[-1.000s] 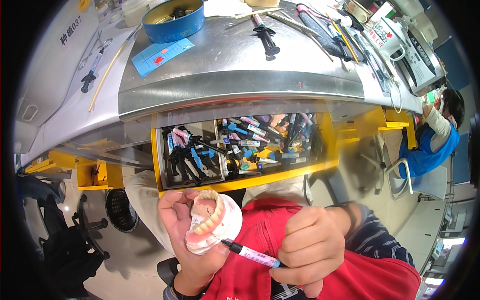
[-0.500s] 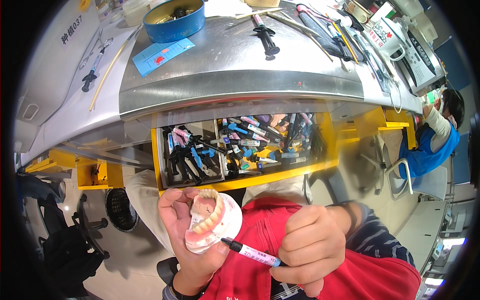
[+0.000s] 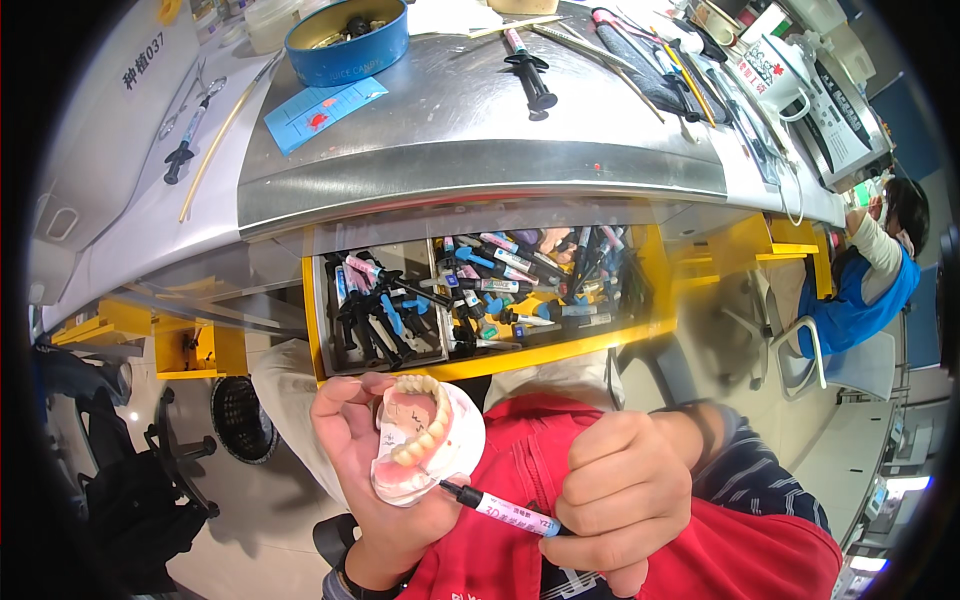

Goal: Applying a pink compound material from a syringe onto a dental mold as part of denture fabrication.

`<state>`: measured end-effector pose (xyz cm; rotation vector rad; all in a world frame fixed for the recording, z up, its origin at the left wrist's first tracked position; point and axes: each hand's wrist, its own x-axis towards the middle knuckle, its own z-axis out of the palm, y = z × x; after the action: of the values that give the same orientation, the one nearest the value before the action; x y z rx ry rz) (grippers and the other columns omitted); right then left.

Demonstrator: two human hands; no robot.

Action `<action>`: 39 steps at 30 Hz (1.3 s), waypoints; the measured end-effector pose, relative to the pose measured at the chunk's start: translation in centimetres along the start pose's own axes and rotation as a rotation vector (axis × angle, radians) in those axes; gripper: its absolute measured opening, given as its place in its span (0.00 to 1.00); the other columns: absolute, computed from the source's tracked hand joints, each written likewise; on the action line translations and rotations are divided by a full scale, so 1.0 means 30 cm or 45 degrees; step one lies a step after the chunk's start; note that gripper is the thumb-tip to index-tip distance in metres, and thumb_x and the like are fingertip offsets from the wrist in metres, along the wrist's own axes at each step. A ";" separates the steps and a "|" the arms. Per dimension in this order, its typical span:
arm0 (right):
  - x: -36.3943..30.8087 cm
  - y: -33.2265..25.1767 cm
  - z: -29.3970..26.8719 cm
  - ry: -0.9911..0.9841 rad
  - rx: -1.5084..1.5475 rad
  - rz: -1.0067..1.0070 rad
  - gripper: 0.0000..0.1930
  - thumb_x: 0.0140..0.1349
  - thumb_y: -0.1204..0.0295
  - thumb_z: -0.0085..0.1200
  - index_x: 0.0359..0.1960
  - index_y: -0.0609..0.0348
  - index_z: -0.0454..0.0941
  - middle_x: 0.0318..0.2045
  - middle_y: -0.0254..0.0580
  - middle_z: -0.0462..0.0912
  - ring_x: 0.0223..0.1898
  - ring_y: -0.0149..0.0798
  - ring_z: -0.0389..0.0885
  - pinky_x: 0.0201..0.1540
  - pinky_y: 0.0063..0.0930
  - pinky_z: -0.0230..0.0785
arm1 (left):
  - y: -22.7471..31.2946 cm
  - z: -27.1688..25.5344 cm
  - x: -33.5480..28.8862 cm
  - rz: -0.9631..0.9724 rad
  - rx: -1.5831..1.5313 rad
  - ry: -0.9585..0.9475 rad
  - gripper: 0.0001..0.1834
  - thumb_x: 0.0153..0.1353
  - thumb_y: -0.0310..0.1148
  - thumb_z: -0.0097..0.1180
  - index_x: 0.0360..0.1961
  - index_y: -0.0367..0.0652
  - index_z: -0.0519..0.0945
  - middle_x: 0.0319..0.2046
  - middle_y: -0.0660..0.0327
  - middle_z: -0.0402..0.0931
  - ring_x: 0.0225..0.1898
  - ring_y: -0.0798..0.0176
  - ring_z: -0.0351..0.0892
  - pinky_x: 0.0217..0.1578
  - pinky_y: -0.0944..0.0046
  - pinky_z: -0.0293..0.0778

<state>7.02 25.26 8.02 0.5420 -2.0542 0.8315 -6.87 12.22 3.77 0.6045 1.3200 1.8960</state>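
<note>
My left hand (image 3: pixel 365 470) is closed round a white plaster dental model (image 3: pixel 465 430) that carries an arch of cream teeth with pink gum (image 3: pixel 432 435). Handwritten marks show on the pink part inside the arch. In my right hand (image 3: pixel 625 490) I grip a small syringe (image 3: pixel 510 508) with a pink and white label and a black front end. Its thin tip points left and meets, or nearly meets, the lower edge of the gum; contact is too fine to tell. My right fingers hide the syringe's rear end.
Above my hands an open yellow drawer (image 3: pixel 560 350) holds many syringes. A steel benchtop (image 3: pixel 430 130) carries a blue round tin (image 3: pixel 350 55), a blue packet (image 3: pixel 325 112) and a black syringe (image 3: pixel 530 75). At right stand a white mug (image 3: pixel 775 75) and a seated person in blue (image 3: pixel 880 265).
The dental model has turned slightly in my left hand. The syringe tip has shifted a little to the left along the gum's lower edge. My right hand has barely moved.
</note>
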 end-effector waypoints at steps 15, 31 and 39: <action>0.002 -0.002 0.012 0.076 -0.015 -0.010 0.14 0.62 0.70 0.45 0.22 0.65 0.75 0.17 0.33 0.64 0.16 0.30 0.64 0.19 0.23 0.54 | -0.004 0.003 0.004 0.075 0.032 -0.013 0.49 0.40 0.38 0.75 0.56 0.43 0.52 0.51 0.58 0.59 0.51 0.62 0.67 0.51 0.62 0.67; 0.004 -0.003 0.014 0.056 0.002 0.001 0.13 0.61 0.71 0.45 0.22 0.66 0.75 0.17 0.33 0.64 0.16 0.31 0.65 0.19 0.23 0.54 | 0.004 0.009 0.002 0.092 0.033 0.010 0.48 0.41 0.37 0.75 0.56 0.44 0.52 0.51 0.57 0.58 0.50 0.62 0.67 0.50 0.63 0.69; 0.001 -0.003 0.010 -0.041 0.037 0.011 0.13 0.61 0.72 0.44 0.22 0.66 0.75 0.17 0.33 0.63 0.16 0.30 0.64 0.18 0.23 0.53 | -0.008 -0.004 0.002 0.102 0.055 -0.019 0.49 0.40 0.37 0.76 0.56 0.44 0.52 0.51 0.57 0.58 0.51 0.62 0.67 0.51 0.63 0.68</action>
<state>6.88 24.98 7.96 0.5665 -2.0782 0.8635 -6.93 12.23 3.49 0.7017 1.3484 1.9272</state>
